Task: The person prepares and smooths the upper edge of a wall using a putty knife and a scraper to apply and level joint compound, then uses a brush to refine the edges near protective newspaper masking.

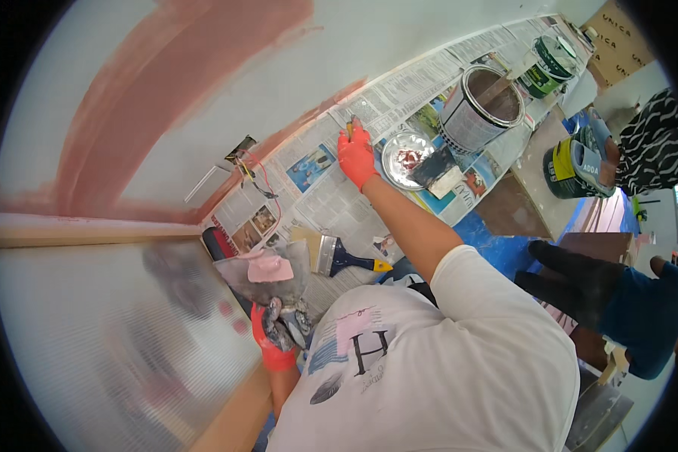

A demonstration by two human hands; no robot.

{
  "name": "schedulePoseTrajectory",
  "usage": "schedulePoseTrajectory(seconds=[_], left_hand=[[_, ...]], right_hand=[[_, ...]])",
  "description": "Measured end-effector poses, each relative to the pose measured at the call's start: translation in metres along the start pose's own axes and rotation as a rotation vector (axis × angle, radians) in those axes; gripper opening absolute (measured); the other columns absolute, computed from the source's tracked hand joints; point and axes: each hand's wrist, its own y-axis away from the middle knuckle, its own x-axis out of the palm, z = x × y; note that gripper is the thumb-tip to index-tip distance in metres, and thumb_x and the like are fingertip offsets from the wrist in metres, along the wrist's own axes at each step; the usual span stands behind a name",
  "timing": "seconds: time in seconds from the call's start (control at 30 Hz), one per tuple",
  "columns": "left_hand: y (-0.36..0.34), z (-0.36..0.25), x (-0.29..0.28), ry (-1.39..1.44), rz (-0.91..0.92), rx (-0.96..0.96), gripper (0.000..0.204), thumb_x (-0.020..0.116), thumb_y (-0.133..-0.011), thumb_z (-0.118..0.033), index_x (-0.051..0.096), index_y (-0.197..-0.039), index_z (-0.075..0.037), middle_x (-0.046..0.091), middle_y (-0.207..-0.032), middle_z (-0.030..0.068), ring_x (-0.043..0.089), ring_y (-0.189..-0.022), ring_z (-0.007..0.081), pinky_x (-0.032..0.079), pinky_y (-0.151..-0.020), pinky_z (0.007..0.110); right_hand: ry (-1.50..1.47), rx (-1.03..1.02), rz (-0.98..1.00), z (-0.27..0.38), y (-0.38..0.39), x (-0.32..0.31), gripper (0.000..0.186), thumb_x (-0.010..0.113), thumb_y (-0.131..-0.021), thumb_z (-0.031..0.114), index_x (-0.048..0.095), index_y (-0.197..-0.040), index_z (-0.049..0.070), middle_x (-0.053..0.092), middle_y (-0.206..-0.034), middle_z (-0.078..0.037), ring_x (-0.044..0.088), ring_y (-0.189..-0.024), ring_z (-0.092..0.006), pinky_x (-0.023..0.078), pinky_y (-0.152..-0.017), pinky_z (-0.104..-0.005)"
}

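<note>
Hugging edge of newspaper (330,197), right hand (357,155)

The right hand (357,156) wears a coral-red glove, and so does the left hand (273,343). Just beyond the left hand, a flat grey plate (233,271) bears a pale pink patch. Between the hands, a broad flat paintbrush (348,258) has a navy handle, yellow-tipped, and cream bristles. Right of the right hand, a round silver lid (389,151) shows dark-red smears.
</note>
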Motion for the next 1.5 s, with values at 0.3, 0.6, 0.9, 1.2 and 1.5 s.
schedulePoseTrajectory(seconds=[0.3,0.6,0.9,1.2,1.5], left_hand=[[-0.011,0.048,-0.061,-0.318,-0.076,0.134,0.018,0.057,-0.090,-0.019,0.054,-0.104,-0.008,0.061,-0.075,0.0094,0.057,-0.049,0.0223,0.046,-0.045,0.033],[-0.017,0.033,-0.043,-0.063,-0.110,-0.086,0.017,0.057,-0.091,-0.019,0.052,-0.103,-0.008,0.060,-0.072,0.0100,0.057,-0.049,0.0221,0.046,-0.044,0.032],[-0.012,0.004,-0.007,0.001,0.065,-0.226,0.018,0.055,-0.093,-0.019,0.052,-0.107,-0.008,0.062,-0.076,0.0109,0.057,-0.051,0.0194,0.046,-0.046,0.030],[-0.020,0.009,-0.008,0.039,0.044,-0.215,0.028,0.057,-0.089,-0.018,0.053,-0.112,-0.003,0.063,-0.078,0.0126,0.058,-0.049,0.0234,0.046,-0.044,0.033],[-0.030,0.049,-0.062,0.171,0.055,-0.305,0.035,0.059,-0.082,-0.014,0.056,-0.115,-0.001,0.065,-0.088,0.0100,0.063,-0.067,0.0235,0.052,-0.060,0.034]], right_hand=[[-0.052,-0.007,0.178,-0.001,-0.029,0.021,0.062,0.056,-0.092,0.035,0.040,-0.141,0.002,0.051,-0.134,-0.026,0.049,-0.124,-0.0387,0.038,-0.103,-0.0410],[-0.033,-0.025,0.405,0.014,-0.019,0.023,0.065,0.060,-0.089,0.035,0.040,-0.142,0.004,0.053,-0.133,-0.023,0.051,-0.123,-0.0375,0.040,-0.103,-0.0396],[0.017,-0.128,0.459,0.011,-0.003,0.030,0.063,0.062,-0.089,0.036,0.045,-0.139,0.001,0.055,-0.131,-0.024,0.052,-0.122,-0.0365,0.041,-0.102,-0.0391],[-0.015,-0.241,0.510,0.001,0.034,0.000,0.057,0.059,-0.091,0.030,0.042,-0.140,0.007,0.054,-0.131,-0.023,0.053,-0.120,-0.0364,0.043,-0.101,-0.0399],[-0.234,-0.685,0.894,0.084,0.104,-0.151,0.050,0.058,-0.089,0.012,0.048,-0.138,0.010,0.058,-0.112,-0.016,0.059,-0.102,-0.0313,0.048,-0.088,-0.0373]])
